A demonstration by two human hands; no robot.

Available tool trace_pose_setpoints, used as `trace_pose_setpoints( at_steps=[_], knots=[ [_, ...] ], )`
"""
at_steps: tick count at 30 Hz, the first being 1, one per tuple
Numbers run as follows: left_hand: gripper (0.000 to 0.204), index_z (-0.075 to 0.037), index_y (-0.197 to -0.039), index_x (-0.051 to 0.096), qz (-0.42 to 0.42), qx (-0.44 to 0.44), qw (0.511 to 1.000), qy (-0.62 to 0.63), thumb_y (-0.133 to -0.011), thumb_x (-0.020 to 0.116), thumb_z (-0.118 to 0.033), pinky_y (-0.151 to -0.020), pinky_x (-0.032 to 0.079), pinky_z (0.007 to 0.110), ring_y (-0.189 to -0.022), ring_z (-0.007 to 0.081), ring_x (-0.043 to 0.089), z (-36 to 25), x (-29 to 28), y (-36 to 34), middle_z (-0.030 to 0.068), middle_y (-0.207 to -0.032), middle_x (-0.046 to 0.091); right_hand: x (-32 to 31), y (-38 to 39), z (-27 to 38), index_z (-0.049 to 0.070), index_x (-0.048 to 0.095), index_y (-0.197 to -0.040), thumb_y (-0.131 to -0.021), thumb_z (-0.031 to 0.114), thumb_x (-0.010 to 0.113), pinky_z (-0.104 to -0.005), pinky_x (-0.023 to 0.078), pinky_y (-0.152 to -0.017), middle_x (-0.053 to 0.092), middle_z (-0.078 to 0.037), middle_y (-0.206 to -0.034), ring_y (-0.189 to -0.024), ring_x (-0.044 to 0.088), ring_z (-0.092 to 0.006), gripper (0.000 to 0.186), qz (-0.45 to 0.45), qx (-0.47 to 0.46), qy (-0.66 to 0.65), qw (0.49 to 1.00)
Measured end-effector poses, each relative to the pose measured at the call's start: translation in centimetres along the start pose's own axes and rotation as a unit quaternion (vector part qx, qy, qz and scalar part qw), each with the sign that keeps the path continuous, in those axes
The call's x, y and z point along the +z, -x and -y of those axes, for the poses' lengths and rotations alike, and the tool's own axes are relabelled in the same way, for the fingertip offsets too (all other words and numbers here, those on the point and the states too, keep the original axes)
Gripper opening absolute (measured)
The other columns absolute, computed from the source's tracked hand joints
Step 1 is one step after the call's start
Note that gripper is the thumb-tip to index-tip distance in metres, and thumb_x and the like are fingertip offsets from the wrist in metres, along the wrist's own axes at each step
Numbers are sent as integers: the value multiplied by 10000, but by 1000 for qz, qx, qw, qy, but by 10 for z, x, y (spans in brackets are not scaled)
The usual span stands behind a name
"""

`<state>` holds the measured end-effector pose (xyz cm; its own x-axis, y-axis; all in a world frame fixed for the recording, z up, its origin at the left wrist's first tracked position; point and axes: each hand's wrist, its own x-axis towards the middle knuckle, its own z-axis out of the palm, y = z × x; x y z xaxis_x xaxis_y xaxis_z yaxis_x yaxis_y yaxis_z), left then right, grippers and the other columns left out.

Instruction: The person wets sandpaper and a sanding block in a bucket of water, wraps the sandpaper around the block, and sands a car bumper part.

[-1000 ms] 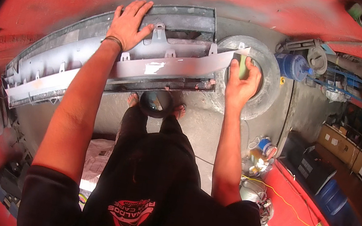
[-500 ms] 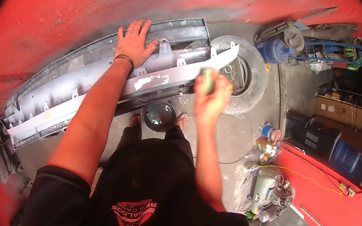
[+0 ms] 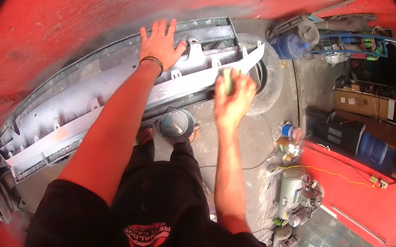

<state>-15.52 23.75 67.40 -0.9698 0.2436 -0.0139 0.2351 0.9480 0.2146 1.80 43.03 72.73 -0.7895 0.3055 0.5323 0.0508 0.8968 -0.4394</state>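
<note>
A long, pale grey-primed panel with tabs lies in a dark, scuffed frame against the red wall. My left hand rests on it with fingers spread, palm down, at its upper middle. My right hand grips a green block at the front strip of the panel, near its right end; whether the block touches the strip is unclear. A large tyre lies behind that end, partly hidden. A round bowl with dark contents sits on the floor between my feet.
Blue water jugs stand at the right, with a blue rack and a black appliance. A compressor, small cans and cables lie lower right. A red wall borders the panel.
My right hand with the green block has moved left and down from the panel's right tip. The view has shifted; my left hand stays resting on the panel.
</note>
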Motion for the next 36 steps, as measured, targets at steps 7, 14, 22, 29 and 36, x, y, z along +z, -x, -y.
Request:
trace_pose_setpoints(
  at_steps=[7, 14, 22, 29, 36],
  knots=[
    [834, -134, -1763, 344, -4, -3, 1000, -4, -1088, 510, -595, -1329, 194, 706, -1684, 330, 293, 5, 4, 1, 165, -1789, 381, 2, 14, -6, 3, 738, -1265, -944, 241, 869, -547, 482, -1083, 662, -245, -1255, -1219, 619, -435, 421, 18, -10, -54, 998],
    [837, -140, -1772, 327, 2, 0, 1000, -15, -1095, 501, -599, -1334, 190, 703, -1690, 338, 283, -1, -1, 2, 170, -1796, 373, 15, -49, -28, 9, 733, -1263, -945, 228, 871, -533, 491, -1085, 677, -238, -1311, -1230, 619, -431, 410, 24, -40, -73, 996],
    [820, -136, -1762, 347, 15, -3, 1000, -7, -1099, 498, -595, -1325, 213, 705, -1690, 341, 291, -2, -5, 6, 162, -1802, 365, 4, -34, -28, 13, 722, -1271, -928, 216, 903, -536, 491, -1097, 679, -222, -1320, -1239, 620, -432, 438, 58, -49, -108, 991],
    [822, -140, -1763, 345, 5, 0, 1000, -5, -1097, 508, -592, -1328, 205, 705, -1687, 342, 296, 1, 4, 3, 167, -1795, 377, -16, 15, -20, 24, 724, -1265, -945, 229, 874, -529, 490, -1071, 669, -216, -1321, -1224, 621, -412, 409, 79, -6, -141, 987],
    [816, -136, -1765, 352, -15, 7, 1000, -12, -1090, 513, -567, -1338, 188, 691, -1688, 338, 296, -5, 5, -1, 162, -1790, 388, 19, -90, -139, -14, 719, -1175, -963, 254, 863, -479, 545, -1036, 704, -229, -1244, -1131, 685, -412, 370, 28, 53, -157, 986]
  ],
)
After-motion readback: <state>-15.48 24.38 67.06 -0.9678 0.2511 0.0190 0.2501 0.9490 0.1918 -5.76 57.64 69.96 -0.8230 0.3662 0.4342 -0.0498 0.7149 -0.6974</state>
